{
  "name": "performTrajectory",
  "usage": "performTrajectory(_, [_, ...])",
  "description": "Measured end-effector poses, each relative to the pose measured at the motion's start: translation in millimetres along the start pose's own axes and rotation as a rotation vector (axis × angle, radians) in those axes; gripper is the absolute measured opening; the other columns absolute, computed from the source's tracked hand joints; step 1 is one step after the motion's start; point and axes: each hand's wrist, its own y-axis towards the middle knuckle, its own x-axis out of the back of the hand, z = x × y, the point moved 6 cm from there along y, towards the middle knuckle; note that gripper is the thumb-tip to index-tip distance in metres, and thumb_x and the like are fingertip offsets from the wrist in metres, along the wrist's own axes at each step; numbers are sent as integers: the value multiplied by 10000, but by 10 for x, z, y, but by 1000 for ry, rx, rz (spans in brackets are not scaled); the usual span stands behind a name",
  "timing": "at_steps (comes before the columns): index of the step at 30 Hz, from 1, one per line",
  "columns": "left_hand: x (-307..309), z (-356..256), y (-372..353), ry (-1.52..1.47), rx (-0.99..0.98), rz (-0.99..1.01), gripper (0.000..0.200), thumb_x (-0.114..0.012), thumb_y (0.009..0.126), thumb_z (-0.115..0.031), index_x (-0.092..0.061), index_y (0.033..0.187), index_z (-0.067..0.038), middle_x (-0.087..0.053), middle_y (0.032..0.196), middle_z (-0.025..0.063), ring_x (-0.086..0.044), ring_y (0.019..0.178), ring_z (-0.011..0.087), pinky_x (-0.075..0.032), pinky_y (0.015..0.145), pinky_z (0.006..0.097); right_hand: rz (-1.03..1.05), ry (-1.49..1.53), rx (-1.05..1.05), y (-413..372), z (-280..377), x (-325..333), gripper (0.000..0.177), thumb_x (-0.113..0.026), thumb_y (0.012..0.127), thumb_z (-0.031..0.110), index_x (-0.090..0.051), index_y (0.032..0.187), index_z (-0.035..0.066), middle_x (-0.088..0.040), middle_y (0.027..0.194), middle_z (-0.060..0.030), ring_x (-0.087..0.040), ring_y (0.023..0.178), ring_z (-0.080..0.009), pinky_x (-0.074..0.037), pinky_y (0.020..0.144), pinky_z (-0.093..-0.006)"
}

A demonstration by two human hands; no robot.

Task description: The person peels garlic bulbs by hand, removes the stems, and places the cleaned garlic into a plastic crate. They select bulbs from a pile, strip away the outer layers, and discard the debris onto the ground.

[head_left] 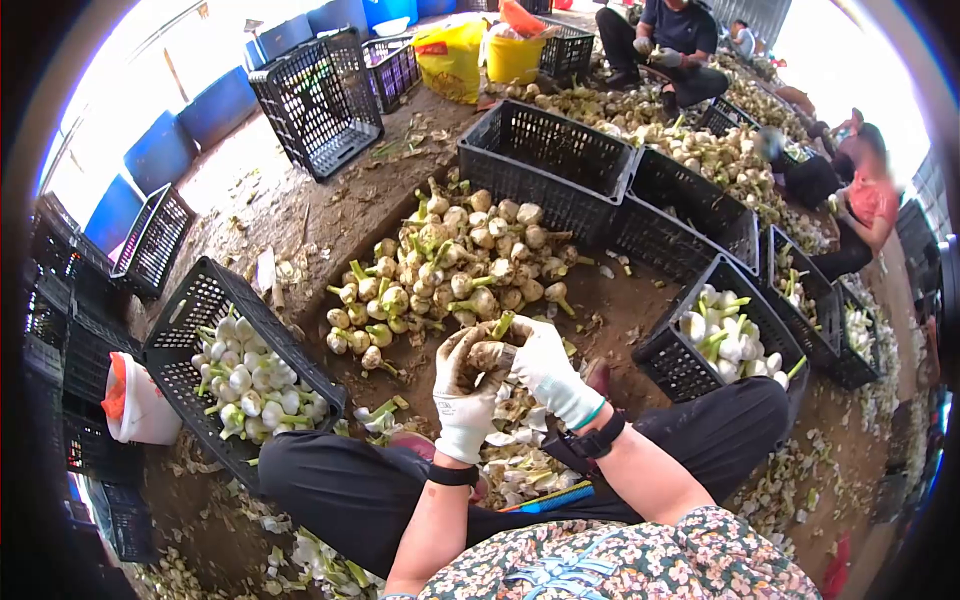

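Observation:
In front of my lap, my left hand (467, 385) wears a white glove stained dark with soil. Its fingers are curled around a garlic bulb (503, 325), mostly hidden, with a short green stem showing on top. My right hand (550, 375), in a cleaner white glove, closes on the same bulb from the other side. Just beyond them lies a heap of soil-covered garlic (470, 250) with cut stems. A black crate (215, 285) at my left knee holds cleaner white bulbs. Another black crate (668, 350) at my right knee also holds white bulbs.
Several black crates (545, 190) stand in a row ahead and to the right. Peeled skins (520, 455) litter the ground between my legs. A white bucket (140, 410) stands far left. Two people (680, 45) sit among garlic heaps farther back, beyond a yellow sack (448, 60).

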Motion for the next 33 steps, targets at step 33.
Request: performTrajectory(33, [191, 121, -160, -156, 178, -27, 593, -771, 779, 55, -520, 1311, -30, -543, 1317, 63, -567, 1160, 169, -479, 990, 303, 70, -34, -60, -72, -301, 169, 211, -716, 902, 133, -696, 1091, 40, -677, 888, 36, -559, 743, -33, -458, 642, -215])
